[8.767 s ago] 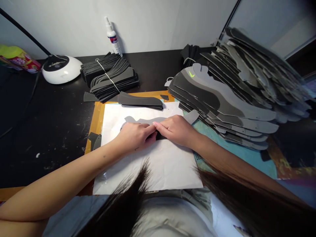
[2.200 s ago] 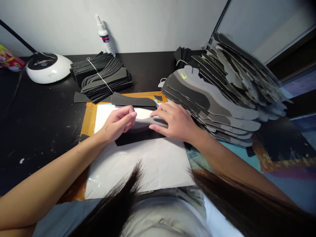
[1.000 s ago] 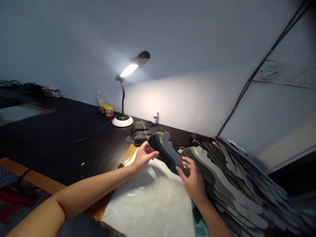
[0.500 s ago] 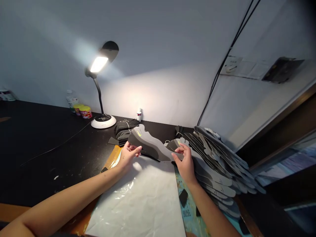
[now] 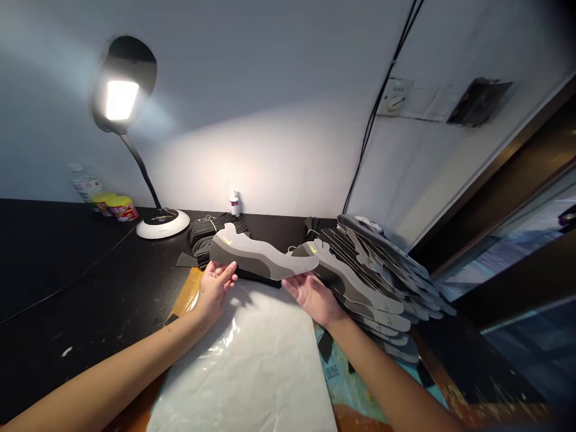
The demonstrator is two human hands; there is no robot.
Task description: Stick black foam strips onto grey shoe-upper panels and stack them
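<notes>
A curved grey shoe-upper panel [image 5: 256, 255], pale along the top and dark below with a small yellow swoosh, is held up above a white plastic sheet [image 5: 252, 360]. My left hand [image 5: 215, 291] pinches its left end, thumb in front and the other fingers partly hidden behind. At the right end my right hand [image 5: 312, 297] is turned palm up, with its fingers under and behind the lower edge. Close to that hand, a stack of similar shoe-upper panels [image 5: 373, 288] fans out to the right. Behind the left end sits a tied bundle of black pieces [image 5: 202, 234].
A lit desk lamp [image 5: 162, 225] stands at the back left, beside yellow-lidded tubs [image 5: 122, 209] and a clear bottle [image 5: 84, 183]. A small white bottle [image 5: 234, 204] is against the wall. Black cables [image 5: 371, 120] run down the wall to the right.
My right hand has turned from above the panel's right end to palm up beneath it. That end has lifted, making the panel more level. The view has shifted right.
</notes>
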